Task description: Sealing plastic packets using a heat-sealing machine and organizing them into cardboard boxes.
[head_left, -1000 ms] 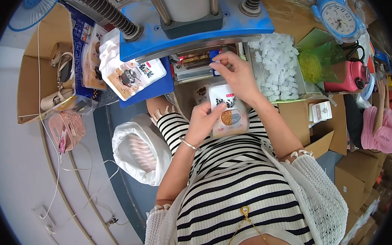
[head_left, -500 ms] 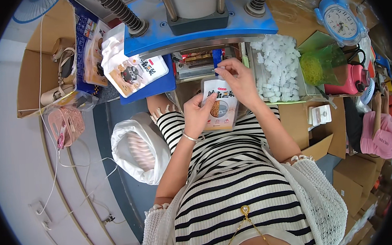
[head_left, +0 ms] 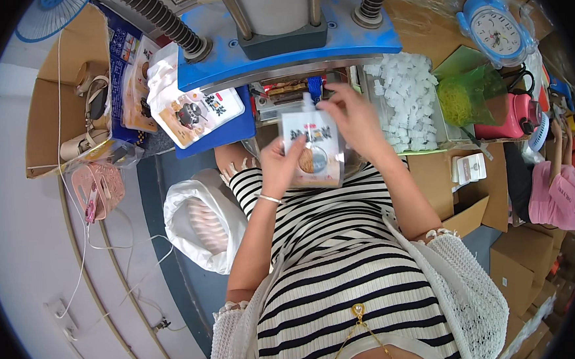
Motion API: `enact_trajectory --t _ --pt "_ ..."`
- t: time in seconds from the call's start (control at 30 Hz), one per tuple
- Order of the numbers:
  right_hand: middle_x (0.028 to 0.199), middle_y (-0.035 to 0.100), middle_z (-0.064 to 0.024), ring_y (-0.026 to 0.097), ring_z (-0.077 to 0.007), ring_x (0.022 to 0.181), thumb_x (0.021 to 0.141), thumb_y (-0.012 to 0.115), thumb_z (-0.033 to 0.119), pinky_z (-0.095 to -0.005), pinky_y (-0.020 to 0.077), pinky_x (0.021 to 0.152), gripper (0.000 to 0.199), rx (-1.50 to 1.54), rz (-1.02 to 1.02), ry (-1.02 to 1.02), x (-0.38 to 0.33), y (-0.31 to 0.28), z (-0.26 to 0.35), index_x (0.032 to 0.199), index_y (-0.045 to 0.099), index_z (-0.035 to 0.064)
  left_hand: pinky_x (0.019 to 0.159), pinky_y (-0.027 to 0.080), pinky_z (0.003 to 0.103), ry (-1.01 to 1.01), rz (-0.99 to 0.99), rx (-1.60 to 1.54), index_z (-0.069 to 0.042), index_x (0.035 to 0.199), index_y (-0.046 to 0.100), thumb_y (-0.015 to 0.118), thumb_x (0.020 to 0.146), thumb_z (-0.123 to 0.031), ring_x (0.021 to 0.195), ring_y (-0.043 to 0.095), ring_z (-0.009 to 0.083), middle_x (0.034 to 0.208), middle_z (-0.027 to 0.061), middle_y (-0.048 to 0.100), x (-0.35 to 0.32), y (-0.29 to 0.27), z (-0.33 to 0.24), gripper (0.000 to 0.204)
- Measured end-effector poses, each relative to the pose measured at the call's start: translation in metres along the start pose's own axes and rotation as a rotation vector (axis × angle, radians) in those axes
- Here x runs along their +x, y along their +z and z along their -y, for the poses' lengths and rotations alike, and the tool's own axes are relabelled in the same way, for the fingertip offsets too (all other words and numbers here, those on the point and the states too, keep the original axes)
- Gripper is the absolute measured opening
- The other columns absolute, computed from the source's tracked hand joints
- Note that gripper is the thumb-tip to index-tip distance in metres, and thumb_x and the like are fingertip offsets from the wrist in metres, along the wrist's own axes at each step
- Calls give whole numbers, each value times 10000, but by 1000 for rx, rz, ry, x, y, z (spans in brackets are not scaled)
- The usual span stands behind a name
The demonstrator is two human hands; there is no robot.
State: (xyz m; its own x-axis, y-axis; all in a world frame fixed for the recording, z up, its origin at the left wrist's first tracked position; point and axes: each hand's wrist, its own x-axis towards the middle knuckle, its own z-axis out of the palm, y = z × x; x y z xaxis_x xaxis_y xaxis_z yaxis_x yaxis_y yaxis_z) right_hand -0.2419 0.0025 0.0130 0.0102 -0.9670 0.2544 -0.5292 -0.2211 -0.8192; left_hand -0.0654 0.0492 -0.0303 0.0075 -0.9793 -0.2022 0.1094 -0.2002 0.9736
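My left hand [head_left: 280, 167] grips a white spout pouch [head_left: 309, 129] by its left side, thumb across the front. The pouch stands upright in front of my lap. It has a printed front with a round window, and a pale spout [head_left: 307, 103] rises from its top edge. Beside the pouch's upper right corner is my right hand [head_left: 357, 119], somewhat blurred. Its thumb and forefinger are apart near the spout, with nothing visible between them. Past the pouch sits a metal fixture with a blue piece [head_left: 314, 84], under the blue press plate [head_left: 286, 54].
Right of the fixture, a bin holds many white plastic spouts [head_left: 404, 103]. A stack of flat pouches [head_left: 194, 113] lies on a blue tray [head_left: 222, 132] at left. Below it stands a white sack [head_left: 205, 227]. A blue clock [head_left: 495, 30] and a pink container [head_left: 509, 116] are far right.
The pouch has shifted slightly left and toward me, away from the blue piece, and its spout now shows. My right thumb and forefinger have come apart at the spout.
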Motion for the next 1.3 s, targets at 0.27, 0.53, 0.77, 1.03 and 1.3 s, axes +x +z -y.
enact_trajectory --t 0.27,0.53,0.77,1.03,1.3 --pt "936 634 -154 644 -340 801 857 583 108 -429 510 678 153 -759 -92 29 28 -42 -35 980 600 19 608 459 227 -22 -55 87 38 889 692 694 885 -235 688 575 65 804 21 678 44 -15 -11 272" --pt "933 603 -162 633 -348 773 869 552 60 -401 512 700 130 -562 -143 66 26 -44 -47 990 583 25 713 493 385 925 -776 1654 -52 937 694 701 829 -314 795 637 349 913 112 695 35 -60 -44 284" --pt "974 613 -96 640 -197 786 915 566 74 -304 509 697 94 258 -203 266 9 -43 -34 981 569 7 789 473 390 442 -411 1193 -47 945 670 694 834 -239 900 601 335 901 121 673 -11 -63 -50 223" --pt "1005 615 -54 608 -122 861 950 550 79 -237 472 770 162 439 -9 -18 1 -18 37 1078 591 -11 561 412 277 162 -75 479 11 859 656 701 858 -187 612 523 124 752 38 631 -32 -24 -67 203" --pt "913 627 -56 601 -129 853 928 585 95 -252 471 782 231 466 133 169 1 6 8 1144 595 16 521 364 211 21 27 212 32 814 653 693 884 -210 609 442 20 656 -39 579 -14 5 -17 255"
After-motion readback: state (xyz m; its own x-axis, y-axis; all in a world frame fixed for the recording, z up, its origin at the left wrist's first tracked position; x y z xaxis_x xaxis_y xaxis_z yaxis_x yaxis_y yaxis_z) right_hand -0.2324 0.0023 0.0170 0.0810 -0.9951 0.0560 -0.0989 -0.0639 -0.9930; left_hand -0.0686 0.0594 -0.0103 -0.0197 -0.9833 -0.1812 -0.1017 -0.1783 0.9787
